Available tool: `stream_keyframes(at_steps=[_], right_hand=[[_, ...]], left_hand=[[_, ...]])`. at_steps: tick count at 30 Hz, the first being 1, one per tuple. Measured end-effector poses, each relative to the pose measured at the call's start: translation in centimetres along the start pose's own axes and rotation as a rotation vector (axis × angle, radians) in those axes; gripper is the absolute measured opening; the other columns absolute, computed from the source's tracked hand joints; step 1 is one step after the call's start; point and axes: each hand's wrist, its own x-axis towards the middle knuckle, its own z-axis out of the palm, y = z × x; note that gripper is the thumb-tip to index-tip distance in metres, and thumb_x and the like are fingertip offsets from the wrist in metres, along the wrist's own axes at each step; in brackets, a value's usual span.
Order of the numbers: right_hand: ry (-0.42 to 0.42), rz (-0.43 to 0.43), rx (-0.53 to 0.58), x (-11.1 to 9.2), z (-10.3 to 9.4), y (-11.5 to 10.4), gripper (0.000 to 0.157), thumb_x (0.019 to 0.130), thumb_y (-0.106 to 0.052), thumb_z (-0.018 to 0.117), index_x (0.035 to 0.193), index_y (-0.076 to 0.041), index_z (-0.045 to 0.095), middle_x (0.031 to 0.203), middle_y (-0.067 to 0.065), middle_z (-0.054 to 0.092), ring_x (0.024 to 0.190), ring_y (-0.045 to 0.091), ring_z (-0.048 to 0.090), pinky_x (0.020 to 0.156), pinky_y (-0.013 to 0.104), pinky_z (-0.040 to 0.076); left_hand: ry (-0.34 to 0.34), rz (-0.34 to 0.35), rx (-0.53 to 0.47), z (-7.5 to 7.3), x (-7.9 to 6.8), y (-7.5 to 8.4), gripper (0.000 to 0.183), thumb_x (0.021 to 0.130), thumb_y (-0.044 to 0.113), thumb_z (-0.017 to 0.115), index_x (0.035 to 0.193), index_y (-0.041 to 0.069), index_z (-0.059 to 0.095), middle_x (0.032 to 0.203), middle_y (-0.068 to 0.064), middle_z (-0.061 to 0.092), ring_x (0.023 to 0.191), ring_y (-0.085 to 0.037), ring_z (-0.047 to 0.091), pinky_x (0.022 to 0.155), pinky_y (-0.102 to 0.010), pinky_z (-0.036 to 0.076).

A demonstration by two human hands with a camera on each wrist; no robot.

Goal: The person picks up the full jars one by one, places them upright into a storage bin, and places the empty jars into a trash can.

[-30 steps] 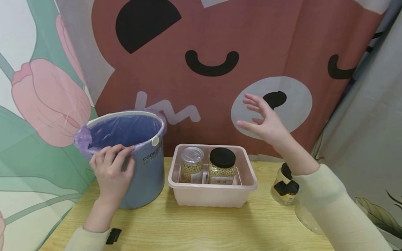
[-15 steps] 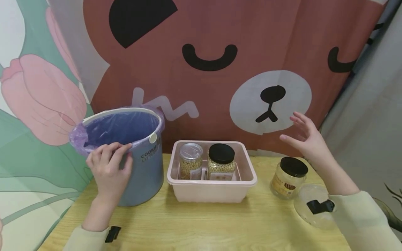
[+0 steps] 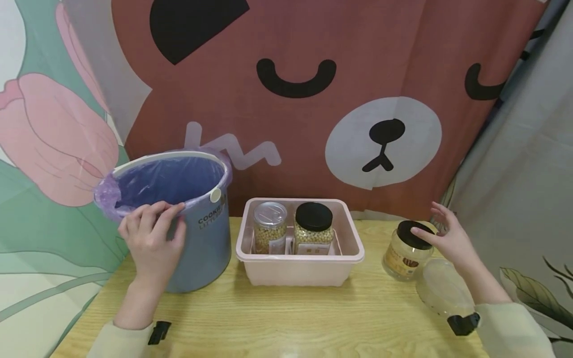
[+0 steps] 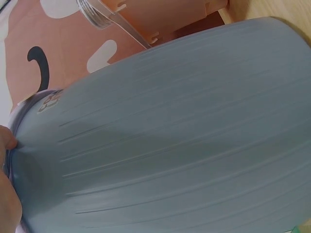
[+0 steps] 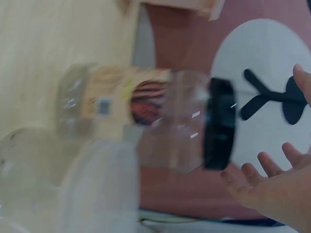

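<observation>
A blue-grey trash bin (image 3: pixel 203 248) with a purple liner stands on the left, and my left hand (image 3: pixel 154 238) grips its near rim. In the left wrist view the bin's ribbed side (image 4: pixel 170 131) fills most of the picture, with part of the hand (image 4: pixel 7 189) at the rim. On the right stands a clear jar (image 3: pixel 405 256) with a black lid and a yellowish label. My right hand (image 3: pixel 454 243) is spread beside and above that lid, thumb extended towards it. The right wrist view shows the fingers apart from the jar (image 5: pixel 155 116).
A pale pink basin (image 3: pixel 297 273) at the back middle holds a silver-lidded jar (image 3: pixel 270 228) and a black-lidded jar (image 3: pixel 314 226) of yellowish beans or grains. A clear, rounded container (image 3: pixel 443 286) stands in front of the labelled jar. Printed curtains hang behind the wooden table (image 3: pixel 268 323).
My right hand has moved right and down from above the basin to the black-lidded jar on the right. The left hand stays on the bin's rim. The view has shifted slightly.
</observation>
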Motion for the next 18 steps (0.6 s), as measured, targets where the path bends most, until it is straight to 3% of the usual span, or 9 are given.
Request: stream_keyframes(at_steps=[3,9,18], right_hand=[[-0.040,0.007,0.002,-0.2,0.3,1.3,0.089,0.080,-0.035,0.062,0.144,-0.023,0.001,0.144,0.024,0.011,0.129,0.046,0.012,0.088,0.064,0.023],[-0.080,0.037,-0.057,-0.5,1.2,2.8,0.095,0.079,-0.037,0.064,0.142,-0.004,0.002,0.138,0.032,0.016,0.121,0.050,0.020,0.083,0.061,0.027],[-0.113,0.124,-0.071,-0.1,1.8,3.6,0.097,0.078,-0.040,0.063,0.138,0.009,0.005,0.138,0.037,0.012,0.123,0.052,0.019,0.090,0.062,0.025]], left_hand=[[-0.002,0.003,-0.001,0.0,0.1,0.0,0.012,0.070,0.004,0.064,0.080,0.006,0.070,0.080,-0.013,0.060,0.081,-0.035,0.046,0.077,-0.051,0.024],[-0.007,0.013,0.005,-0.1,0.0,-0.2,0.012,0.070,0.005,0.064,0.080,0.006,0.070,0.080,-0.013,0.060,0.080,-0.035,0.046,0.077,-0.051,0.024],[-0.012,0.023,-0.001,-0.1,0.0,-0.1,0.013,0.070,0.005,0.064,0.081,0.006,0.070,0.080,-0.013,0.060,0.081,-0.035,0.045,0.077,-0.050,0.024]])
